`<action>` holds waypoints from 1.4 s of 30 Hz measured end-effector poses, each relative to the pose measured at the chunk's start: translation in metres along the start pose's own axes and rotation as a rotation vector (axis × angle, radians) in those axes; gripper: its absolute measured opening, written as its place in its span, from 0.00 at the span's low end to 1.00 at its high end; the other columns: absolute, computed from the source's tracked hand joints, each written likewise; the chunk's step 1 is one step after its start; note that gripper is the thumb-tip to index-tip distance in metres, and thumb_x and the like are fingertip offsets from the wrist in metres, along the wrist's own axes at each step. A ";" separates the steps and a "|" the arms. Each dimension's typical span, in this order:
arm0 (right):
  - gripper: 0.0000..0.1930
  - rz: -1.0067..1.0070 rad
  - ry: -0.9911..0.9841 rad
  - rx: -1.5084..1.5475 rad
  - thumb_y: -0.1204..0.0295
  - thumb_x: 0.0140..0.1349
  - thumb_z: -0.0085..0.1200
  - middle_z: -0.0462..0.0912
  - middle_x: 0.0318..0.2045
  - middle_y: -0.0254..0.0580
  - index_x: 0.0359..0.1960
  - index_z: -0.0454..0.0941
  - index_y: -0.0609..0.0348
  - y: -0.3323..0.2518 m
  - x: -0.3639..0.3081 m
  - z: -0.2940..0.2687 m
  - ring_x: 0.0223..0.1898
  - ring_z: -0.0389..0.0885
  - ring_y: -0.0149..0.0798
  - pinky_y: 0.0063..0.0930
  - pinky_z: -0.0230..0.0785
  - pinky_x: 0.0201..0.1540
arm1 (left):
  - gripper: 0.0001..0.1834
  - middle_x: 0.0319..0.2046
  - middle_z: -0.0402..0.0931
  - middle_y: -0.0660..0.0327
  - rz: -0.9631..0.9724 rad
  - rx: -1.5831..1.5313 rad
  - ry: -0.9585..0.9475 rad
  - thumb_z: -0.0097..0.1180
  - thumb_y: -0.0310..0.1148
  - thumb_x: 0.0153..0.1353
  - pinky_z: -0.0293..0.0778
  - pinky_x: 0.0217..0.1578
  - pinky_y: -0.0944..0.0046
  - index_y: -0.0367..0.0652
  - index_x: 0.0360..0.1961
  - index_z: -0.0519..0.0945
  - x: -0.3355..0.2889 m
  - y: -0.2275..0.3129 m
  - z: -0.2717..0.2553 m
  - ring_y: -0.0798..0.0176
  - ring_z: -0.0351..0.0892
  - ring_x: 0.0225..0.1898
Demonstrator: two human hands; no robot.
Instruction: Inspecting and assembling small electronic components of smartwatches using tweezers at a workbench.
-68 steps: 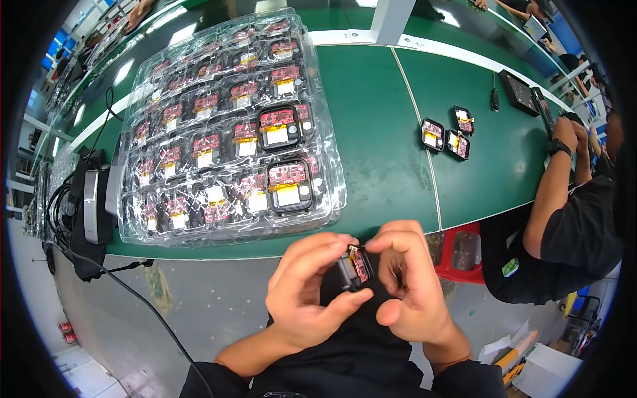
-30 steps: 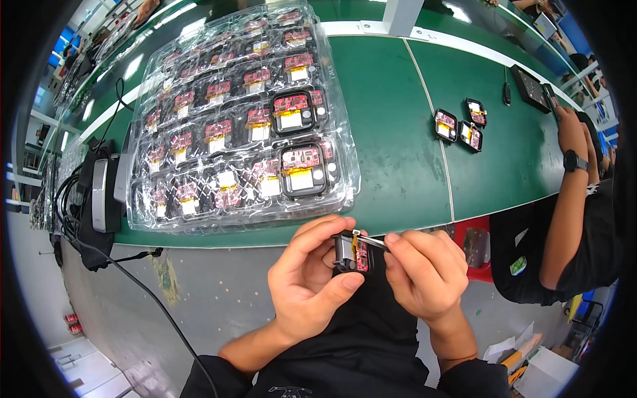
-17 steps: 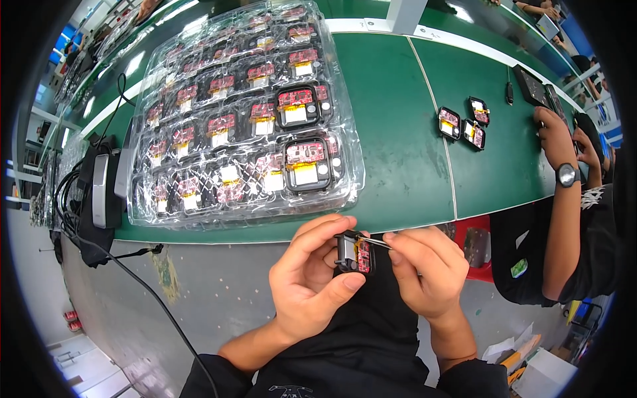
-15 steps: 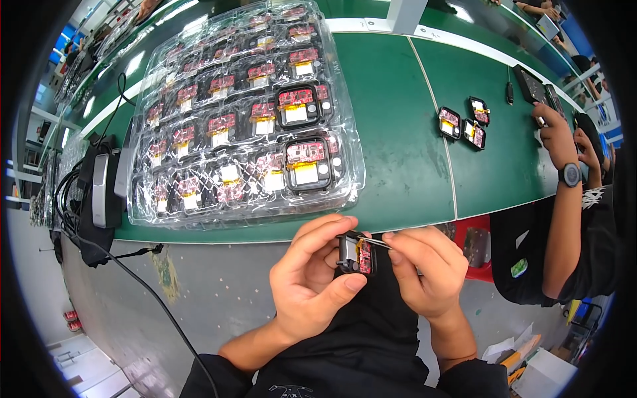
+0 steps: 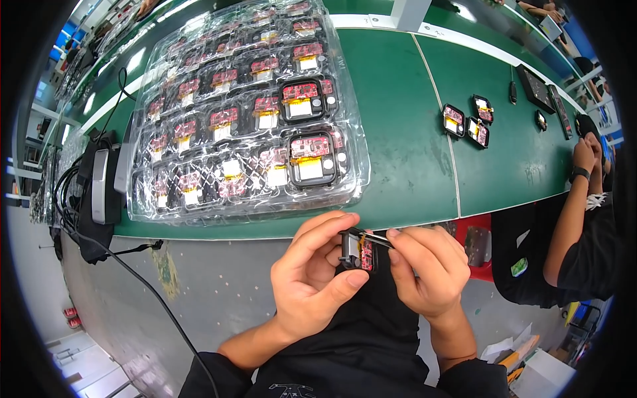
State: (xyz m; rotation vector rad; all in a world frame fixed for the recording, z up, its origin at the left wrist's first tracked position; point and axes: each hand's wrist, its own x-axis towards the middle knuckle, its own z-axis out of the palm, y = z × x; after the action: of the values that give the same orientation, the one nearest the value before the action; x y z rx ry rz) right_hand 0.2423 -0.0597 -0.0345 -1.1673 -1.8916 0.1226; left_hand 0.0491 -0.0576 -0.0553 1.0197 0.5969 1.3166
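Note:
My left hand [image 5: 312, 268] is closed around the edges of a small black watch case [image 5: 361, 252], tilted above my lap. A red circuit board, a pale block and a yellow flex strip show inside the case. From the right, my right hand [image 5: 431, 268] pinches thin metal tweezers [image 5: 378, 239], whose tips reach the upper part of the case by the yellow strip. Exactly what the tips touch is too small to tell. Past my hands, a clear plastic tray [image 5: 245, 119] holds rows of similar units, and two black-framed cases [image 5: 312, 159] lie on its right side.
Three more cases [image 5: 453, 121] lie on the green table [image 5: 398, 172]. A co-worker's arm [image 5: 570, 219] is at the right, near a small part [image 5: 541, 120] and a black box [image 5: 535, 87]. Black cables [image 5: 152, 282] hang at the left, and a red stool [image 5: 474, 245] stands under the table.
The co-worker's hand has drawn back from the black box toward their body, leaving a small part on the table. My hands hold nearly the same pose, with the tweezers shifted slightly.

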 end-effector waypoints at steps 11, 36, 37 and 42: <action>0.13 0.020 0.029 0.025 0.82 0.53 0.70 0.86 0.33 0.44 0.42 0.88 0.66 0.001 -0.004 0.001 0.23 0.80 0.41 0.31 0.72 0.26 | 0.34 0.68 0.65 0.49 0.005 -0.002 -0.004 0.71 0.20 0.64 0.77 0.65 0.56 0.23 0.69 0.71 0.001 0.002 0.002 0.55 0.75 0.66; 0.13 0.022 -0.014 0.057 0.84 0.52 0.68 0.87 0.35 0.46 0.41 0.87 0.66 0.003 -0.002 0.001 0.27 0.85 0.43 0.33 0.77 0.30 | 0.34 0.68 0.66 0.48 -0.012 0.051 0.010 0.72 0.20 0.63 0.80 0.62 0.59 0.23 0.69 0.73 0.000 0.004 0.000 0.59 0.76 0.62; 0.13 0.031 -0.013 0.062 0.84 0.52 0.68 0.87 0.35 0.46 0.41 0.87 0.66 0.003 -0.002 0.000 0.27 0.85 0.43 0.33 0.77 0.30 | 0.34 0.68 0.67 0.48 -0.002 0.068 0.005 0.72 0.20 0.63 0.80 0.61 0.60 0.23 0.69 0.73 0.000 0.005 0.000 0.60 0.76 0.62; 0.11 0.044 -0.019 0.090 0.84 0.53 0.68 0.87 0.34 0.46 0.40 0.87 0.66 0.004 0.001 -0.003 0.28 0.86 0.44 0.33 0.78 0.31 | 0.34 0.68 0.67 0.48 0.011 0.089 -0.006 0.73 0.21 0.63 0.81 0.61 0.61 0.25 0.69 0.74 0.001 0.005 0.000 0.61 0.76 0.61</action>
State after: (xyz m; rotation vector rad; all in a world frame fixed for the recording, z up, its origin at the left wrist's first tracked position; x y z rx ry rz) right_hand 0.2475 -0.0575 -0.0339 -1.1505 -1.8576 0.2415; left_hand 0.0467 -0.0566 -0.0508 1.1004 0.6504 1.3052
